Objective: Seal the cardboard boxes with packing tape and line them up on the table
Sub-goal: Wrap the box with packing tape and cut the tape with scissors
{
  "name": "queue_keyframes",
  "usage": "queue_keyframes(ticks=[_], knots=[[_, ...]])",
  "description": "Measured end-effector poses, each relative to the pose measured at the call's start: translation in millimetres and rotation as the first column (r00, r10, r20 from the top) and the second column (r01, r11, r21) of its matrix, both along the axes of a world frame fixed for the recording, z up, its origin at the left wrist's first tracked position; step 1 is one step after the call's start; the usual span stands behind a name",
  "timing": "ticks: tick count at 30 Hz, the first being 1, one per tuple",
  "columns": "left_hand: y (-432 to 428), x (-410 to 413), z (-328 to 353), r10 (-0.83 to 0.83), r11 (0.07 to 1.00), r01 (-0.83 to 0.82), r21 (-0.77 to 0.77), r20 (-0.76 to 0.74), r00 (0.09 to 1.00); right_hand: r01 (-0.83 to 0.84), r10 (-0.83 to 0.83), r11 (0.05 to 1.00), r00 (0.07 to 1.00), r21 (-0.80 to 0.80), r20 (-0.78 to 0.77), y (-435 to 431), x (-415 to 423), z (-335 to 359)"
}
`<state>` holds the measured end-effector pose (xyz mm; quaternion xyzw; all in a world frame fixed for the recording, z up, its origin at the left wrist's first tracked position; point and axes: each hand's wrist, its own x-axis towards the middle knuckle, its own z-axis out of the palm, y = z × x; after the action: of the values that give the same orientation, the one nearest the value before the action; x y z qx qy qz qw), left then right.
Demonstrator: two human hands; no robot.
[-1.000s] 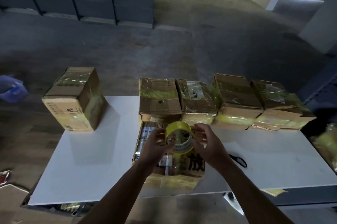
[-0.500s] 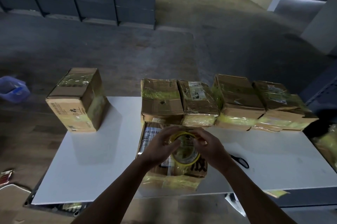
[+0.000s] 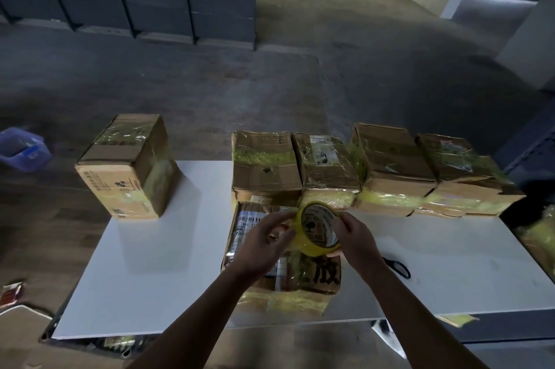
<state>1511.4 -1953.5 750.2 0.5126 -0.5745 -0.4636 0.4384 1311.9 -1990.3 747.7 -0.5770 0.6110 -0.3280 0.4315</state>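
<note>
I've tilted the yellow packing-tape roll (image 3: 316,229) up above the brown cardboard box (image 3: 326,277); right hand (image 3: 359,244) grips it, left hand (image 3: 261,248) pinches its rim, likely seeking the end.

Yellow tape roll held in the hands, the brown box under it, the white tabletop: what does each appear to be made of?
Yellow tape roll: glossy, translucent plastic film, seemingly on a printed card core.
Brown box: matte, creased cardboard under shiny yellowish tape bands.
White tabletop: smooth matte board, probably laminate or painted; the look leaves it open.
</note>
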Motion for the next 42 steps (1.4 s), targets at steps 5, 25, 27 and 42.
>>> queue_keyframes(ticks=[5, 25, 27, 42], knots=[[0, -6, -8, -0.012, 0.997, 0.025, -0.078, 0.16, 0.987, 0.099, -0.125, 0.966, 0.987, 0.238, 0.099, -4, 5, 2], [-6, -6, -13, 0.275, 0.96, -0.239, -0.146, 0.347, 0.896, -0.025, -0.017, 0.895, 0.996, 0.446, 0.09, 3, 14, 14], [-7, -6, -14, 0.264, 0.964, -0.232, -0.129, 0.358, 0.896, -0.051, 0.022, 0.896, 0.997, 0.441, 0.072, 4, 13, 16], [-14, 4, -11, 0.186, 0.982, -0.175, -0.065, 0.452, 0.873, -0.378, 0.367, 0.926, 0.903, -0.005, -0.225, 3, 3, 16]])
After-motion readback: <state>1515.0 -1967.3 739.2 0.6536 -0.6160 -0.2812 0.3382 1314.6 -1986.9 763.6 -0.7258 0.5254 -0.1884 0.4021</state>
